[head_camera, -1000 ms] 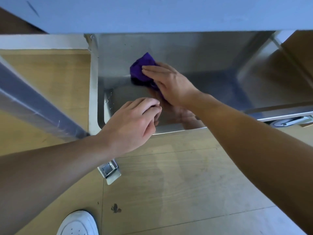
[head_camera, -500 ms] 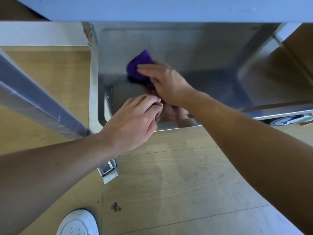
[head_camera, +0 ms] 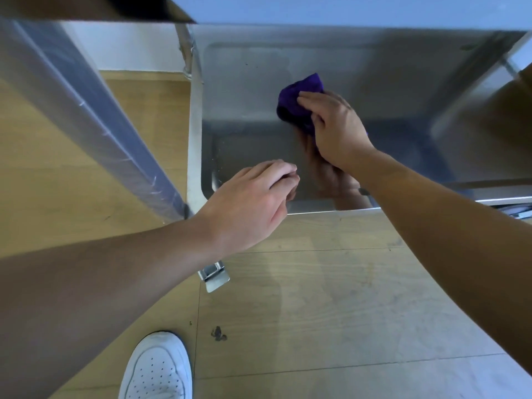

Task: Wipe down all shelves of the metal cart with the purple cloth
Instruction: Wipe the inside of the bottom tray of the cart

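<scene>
Head view, looking down into the cart.

- Cloth (head_camera: 299, 96): purple, bunched, lying on the lower shelf (head_camera: 253, 139) of the metal cart (head_camera: 194, 125), about mid-depth and left of the shelf's centre. It touches the shelf surface.
- Right hand (head_camera: 338, 129): on top of the cloth, fingers (head_camera: 312, 97) bent over the bunch and gripping it, pressing it down on the metal. The forearm reaches in from the right over the near rim. The hand's reflection shows in the shelf below the wrist.
- Left hand (head_camera: 253, 201): over the near left corner of the same shelf, well apart from the cloth. Fingers curled narrow, tips tucked toward the thumb; the underside is hidden, so I cannot tell whether they hold anything or touch the rim.
- Upper shelf edge (head_camera: 345, 8) runs across the top of the view.
- A film-wrapped metal bar (head_camera: 86, 110) slants down at left.
- Caster brake tab (head_camera: 215, 276) sits on the wood floor (head_camera: 331, 312) below the left wrist.
- White shoe (head_camera: 158, 370) at the bottom; a dark spot (head_camera: 218, 334) on the floor just beside it.
</scene>
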Available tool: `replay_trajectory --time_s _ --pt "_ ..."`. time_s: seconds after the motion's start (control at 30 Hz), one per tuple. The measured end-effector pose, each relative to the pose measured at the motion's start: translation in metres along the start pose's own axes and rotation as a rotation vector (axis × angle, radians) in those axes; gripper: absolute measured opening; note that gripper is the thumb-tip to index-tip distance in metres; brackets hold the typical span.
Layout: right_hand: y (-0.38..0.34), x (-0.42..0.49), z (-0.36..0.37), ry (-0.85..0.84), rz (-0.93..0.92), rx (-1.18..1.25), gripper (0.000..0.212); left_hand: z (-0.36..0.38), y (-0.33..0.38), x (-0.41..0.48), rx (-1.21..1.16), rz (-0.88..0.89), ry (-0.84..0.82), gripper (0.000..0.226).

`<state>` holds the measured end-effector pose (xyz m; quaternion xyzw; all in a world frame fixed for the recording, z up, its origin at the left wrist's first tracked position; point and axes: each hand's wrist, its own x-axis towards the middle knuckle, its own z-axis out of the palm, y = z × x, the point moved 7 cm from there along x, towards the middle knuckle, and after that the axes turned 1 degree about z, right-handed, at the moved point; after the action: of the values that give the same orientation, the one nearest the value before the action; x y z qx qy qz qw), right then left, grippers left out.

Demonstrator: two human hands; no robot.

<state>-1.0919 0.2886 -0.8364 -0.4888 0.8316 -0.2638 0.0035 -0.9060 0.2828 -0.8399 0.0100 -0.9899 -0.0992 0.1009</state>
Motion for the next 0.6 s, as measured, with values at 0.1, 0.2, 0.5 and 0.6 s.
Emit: replay_trajectory --time_s 0.1,0.2,0.5,0.6 --pt "-0.019 -0.002 0.009 -0.065 -0.071 0.017 0.044 -0.003 0.0 -0.015 0.024 0.016 -0.012 0.04" --pt "-0.045 -0.008 0.022 -0.162 -0.182 0.055 0.044 -0.007 0.003 -0.031 0.031 0.041 -0.013 0.038" --pt "-0.124 -0.048 0.045 -0.388 -0.648 0.152 0.035 -0.012 0.007 -0.053 0.091 0.06 -0.034 0.045" --pt "-0.097 -0.032 0.039 -0.256 -0.526 0.095 0.038 -0.011 0.006 -0.05 0.067 0.051 -0.021 0.044"
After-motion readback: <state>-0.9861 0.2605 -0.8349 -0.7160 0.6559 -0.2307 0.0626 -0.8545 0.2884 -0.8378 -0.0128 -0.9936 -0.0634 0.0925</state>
